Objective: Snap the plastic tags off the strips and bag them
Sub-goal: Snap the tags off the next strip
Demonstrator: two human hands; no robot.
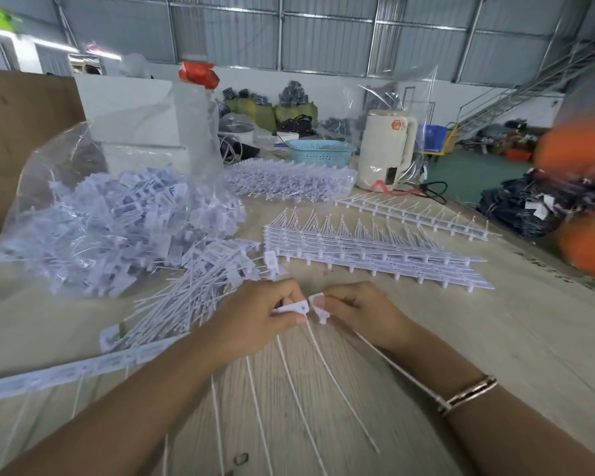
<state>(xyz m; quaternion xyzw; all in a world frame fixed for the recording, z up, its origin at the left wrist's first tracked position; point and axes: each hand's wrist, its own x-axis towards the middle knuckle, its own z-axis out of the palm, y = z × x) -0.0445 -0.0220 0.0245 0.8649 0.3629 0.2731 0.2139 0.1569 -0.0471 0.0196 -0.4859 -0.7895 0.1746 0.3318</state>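
Note:
My left hand (255, 314) pinches the end of a white strip of tags (59, 372) that runs off to the lower left, its thin tails hanging toward me. My right hand (358, 310) pinches a single white tag (318, 305) right beside the strip's end, with a small gap between the two. The tag's long tail trails under my right wrist. Loose snapped tags (200, 286) lie in a heap left of my hands. A clear plastic bag (93, 214) full of tags sits at the left.
A stack of whole strips (375, 255) lies just beyond my hands, with more strips (413, 211) and a bagged bundle (289, 180) farther back. A cream kettle (385, 149) and blue basket (318, 152) stand at the back. The wooden table's edge runs along the right.

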